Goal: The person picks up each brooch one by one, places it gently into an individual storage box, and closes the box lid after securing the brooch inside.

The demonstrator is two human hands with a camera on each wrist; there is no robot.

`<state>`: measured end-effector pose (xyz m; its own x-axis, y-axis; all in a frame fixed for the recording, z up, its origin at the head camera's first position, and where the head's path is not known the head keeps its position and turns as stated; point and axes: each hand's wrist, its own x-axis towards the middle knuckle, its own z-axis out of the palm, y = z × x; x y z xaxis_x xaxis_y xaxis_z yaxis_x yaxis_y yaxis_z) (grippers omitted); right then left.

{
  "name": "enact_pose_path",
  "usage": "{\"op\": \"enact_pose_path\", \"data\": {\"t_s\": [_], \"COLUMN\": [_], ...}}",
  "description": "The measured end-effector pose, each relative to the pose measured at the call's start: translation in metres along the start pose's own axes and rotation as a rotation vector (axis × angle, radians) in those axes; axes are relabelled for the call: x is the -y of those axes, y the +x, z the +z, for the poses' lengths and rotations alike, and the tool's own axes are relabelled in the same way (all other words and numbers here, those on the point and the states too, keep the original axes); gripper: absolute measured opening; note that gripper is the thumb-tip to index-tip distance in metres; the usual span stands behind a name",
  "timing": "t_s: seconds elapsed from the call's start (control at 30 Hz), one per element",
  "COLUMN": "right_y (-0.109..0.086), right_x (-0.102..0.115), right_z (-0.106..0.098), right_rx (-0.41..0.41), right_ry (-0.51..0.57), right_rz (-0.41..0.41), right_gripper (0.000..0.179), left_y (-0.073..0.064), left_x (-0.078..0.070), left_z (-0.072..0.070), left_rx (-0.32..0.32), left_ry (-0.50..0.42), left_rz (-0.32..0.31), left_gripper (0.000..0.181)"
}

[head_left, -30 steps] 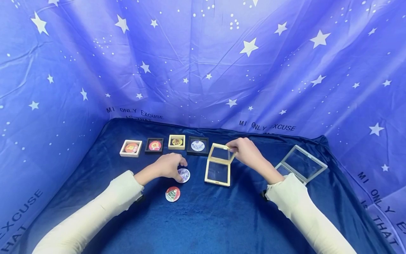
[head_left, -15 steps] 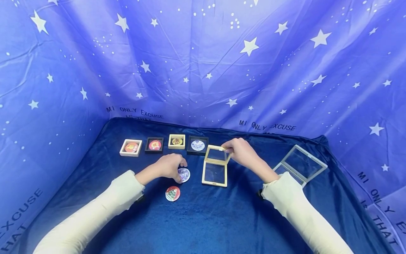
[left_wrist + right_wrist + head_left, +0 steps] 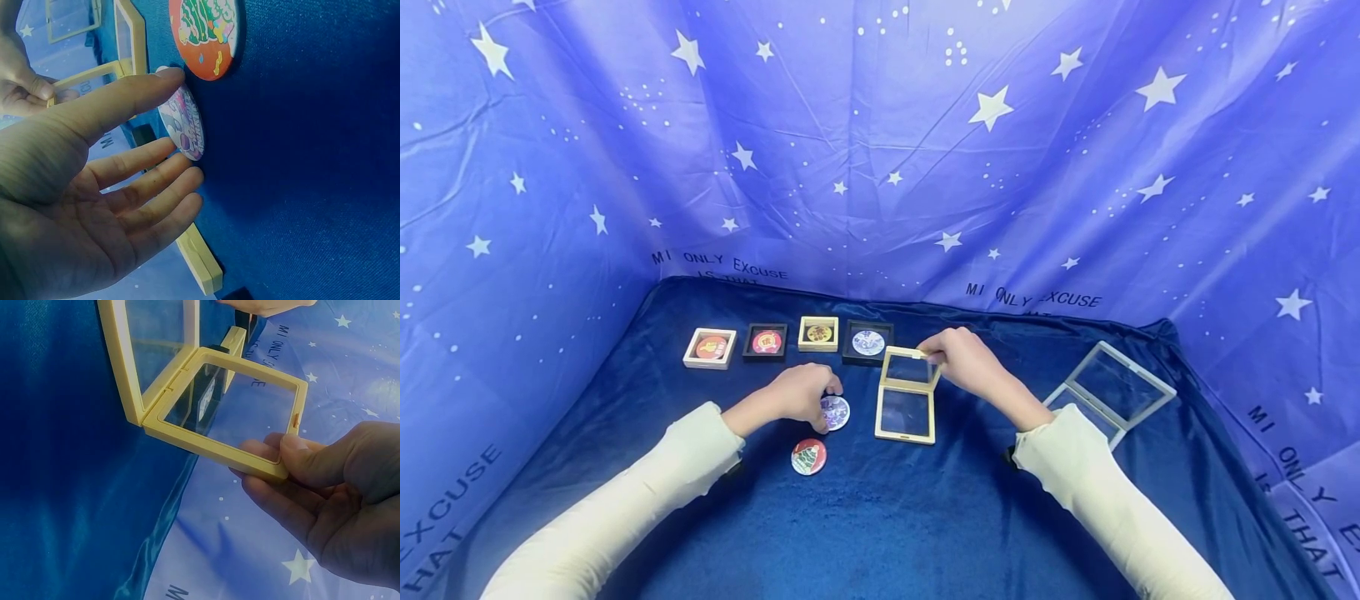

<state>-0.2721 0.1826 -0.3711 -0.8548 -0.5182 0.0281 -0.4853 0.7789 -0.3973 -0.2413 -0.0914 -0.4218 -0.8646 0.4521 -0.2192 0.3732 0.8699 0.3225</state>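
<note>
In the head view my left hand (image 3: 797, 393) is at a round purple-and-white badge (image 3: 837, 412) on the blue cloth. The left wrist view has its thumb and fingertips at opposite edges of that badge, pinching it. Just nearer lies a red badge with a Christmas tree (image 3: 808, 457), touched by neither hand. My right hand (image 3: 964, 358) pinches an upper corner of the light-wood display frame (image 3: 219, 447) between thumb and fingers. This hinged frame is unfolded: one half rests on the cloth, the other is raised. Clear film fills both halves.
Several small display frames holding round badges stand along the back, among them a white one (image 3: 709, 348) and a black one (image 3: 868, 342). An unfolded grey-white frame (image 3: 1112, 387) lies at the right, partly behind my right sleeve. Starry curtains surround the cloth.
My right hand has moved a little left and nearer, and the light-wood frame has slid left with it toward the purple badge. The left hand stays at its badge.
</note>
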Motion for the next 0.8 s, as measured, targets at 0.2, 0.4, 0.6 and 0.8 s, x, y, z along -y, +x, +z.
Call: {"op": "enact_pose_path", "data": {"t_s": [0.2, 0.4, 0.6, 0.8], "right_y": [0.0021, 0.0036, 0.0044, 0.0048], "right_x": [0.0012, -0.0001, -0.0001, 0.0005], "right_z": [0.0014, 0.0019, 0.0011, 0.0003], "right_rx": [0.006, 0.009, 0.016, 0.018], "right_ry": [0.004, 0.005, 0.008, 0.006], "right_rz": [0.012, 0.002, 0.010, 0.008], "right_gripper": [0.026, 0.026, 0.028, 0.027], "left_y": [0.0005, 0.0017, 0.0013, 0.0001], "left_x": [-0.0013, -0.0003, -0.0008, -0.0020], "left_z": [0.0022, 0.0053, 0.0055, 0.0056], "left_rx": [-0.015, -0.009, -0.021, -0.038], "left_ry": [0.031, 0.039, 0.042, 0.046], "left_rz": [0.013, 0.011, 0.012, 0.010], "left_gripper": [0.056, 0.058, 0.057, 0.054]}}
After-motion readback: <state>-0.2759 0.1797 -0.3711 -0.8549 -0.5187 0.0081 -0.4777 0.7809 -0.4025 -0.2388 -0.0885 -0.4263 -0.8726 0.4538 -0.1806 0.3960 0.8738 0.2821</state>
